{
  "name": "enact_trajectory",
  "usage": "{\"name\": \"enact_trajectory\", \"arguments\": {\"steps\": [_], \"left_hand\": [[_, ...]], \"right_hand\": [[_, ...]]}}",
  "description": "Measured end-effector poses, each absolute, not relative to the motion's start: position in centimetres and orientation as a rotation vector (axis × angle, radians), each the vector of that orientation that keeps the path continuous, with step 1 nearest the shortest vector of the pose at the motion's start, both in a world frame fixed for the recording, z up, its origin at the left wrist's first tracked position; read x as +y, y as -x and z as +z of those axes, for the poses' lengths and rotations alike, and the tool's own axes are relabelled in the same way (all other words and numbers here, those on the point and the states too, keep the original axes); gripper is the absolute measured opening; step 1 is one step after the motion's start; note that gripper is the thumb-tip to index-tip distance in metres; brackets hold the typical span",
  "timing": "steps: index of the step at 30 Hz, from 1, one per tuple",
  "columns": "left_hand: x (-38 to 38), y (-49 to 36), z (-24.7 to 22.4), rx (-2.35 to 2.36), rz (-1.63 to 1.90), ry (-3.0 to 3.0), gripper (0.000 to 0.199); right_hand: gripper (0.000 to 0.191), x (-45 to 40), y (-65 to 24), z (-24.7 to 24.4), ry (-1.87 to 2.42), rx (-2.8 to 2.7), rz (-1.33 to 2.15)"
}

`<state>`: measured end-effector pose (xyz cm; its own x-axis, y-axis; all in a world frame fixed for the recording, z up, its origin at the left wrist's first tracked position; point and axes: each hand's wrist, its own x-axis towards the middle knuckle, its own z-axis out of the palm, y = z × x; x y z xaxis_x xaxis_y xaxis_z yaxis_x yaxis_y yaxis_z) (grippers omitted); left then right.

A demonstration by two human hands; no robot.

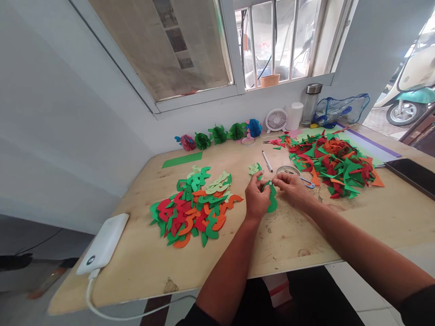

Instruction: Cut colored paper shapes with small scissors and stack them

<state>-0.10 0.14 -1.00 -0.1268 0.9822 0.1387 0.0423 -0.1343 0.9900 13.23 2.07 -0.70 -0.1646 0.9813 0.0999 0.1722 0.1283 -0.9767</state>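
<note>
My left hand (257, 195) grips a curved green paper cutout (272, 202) near the middle of the table. The cutout's lower end hangs free below my fingers. My right hand (292, 186) meets it from the other side, thumb and fingertips pinched at the top edge of the paper. A tiny whitish bit shows between the two hands; what it is I cannot make out. Just behind my right hand lie a round ring-shaped item (288, 170) and a blue loop-shaped handle (307, 182). Light green cutouts (254, 169) rest beyond my left hand.
Left is a heap of curved paper cutouts (190, 213); right, a pile of pointed scraps (335, 165). A pen (267, 161), phone (413, 176), small fan (276, 120), glass bottle (311, 105) and folded paper ornaments (217, 134) stand or lie around. A white power bank (103, 244) trails a cable.
</note>
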Motion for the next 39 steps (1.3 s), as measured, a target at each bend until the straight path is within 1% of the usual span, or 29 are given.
{"name": "enact_trajectory", "arguments": {"steps": [6, 14, 20, 25, 28, 31, 39], "left_hand": [[0.3, 0.1, -1.0, 1.201, 1.372, -1.158, 0.049], [0.4, 0.2, -1.1, 1.238, 1.381, -1.195, 0.049], [0.3, 0.2, -0.8, 1.218, 1.371, -1.155, 0.050], [0.3, 0.3, 0.1, 1.138, 1.340, -0.952, 0.049], [0.6, 0.6, 0.3, 1.085, 1.303, -0.856, 0.056], [0.9, 0.9, 0.1, 1.063, 1.272, -0.831, 0.061], [0.9, 1.0, 0.0, 1.080, 1.280, -0.821, 0.057]], "right_hand": [[0.027, 2.1, -13.2, -0.8, 1.155, -1.509, 1.136], [0.018, 2.2, -13.3, -0.8, 1.181, -1.568, 1.048], [0.012, 2.1, -13.2, -1.3, 1.157, -1.723, 0.828], [0.008, 1.4, -13.1, -0.7, 1.077, -1.913, 0.492], [0.007, 1.3, -13.2, -0.5, 1.026, -1.995, 0.362], [0.009, 1.3, -13.3, -0.5, 1.006, -2.045, 0.334], [0.008, 1.1, -13.2, -0.1, 0.951, -2.025, 0.404]]}}
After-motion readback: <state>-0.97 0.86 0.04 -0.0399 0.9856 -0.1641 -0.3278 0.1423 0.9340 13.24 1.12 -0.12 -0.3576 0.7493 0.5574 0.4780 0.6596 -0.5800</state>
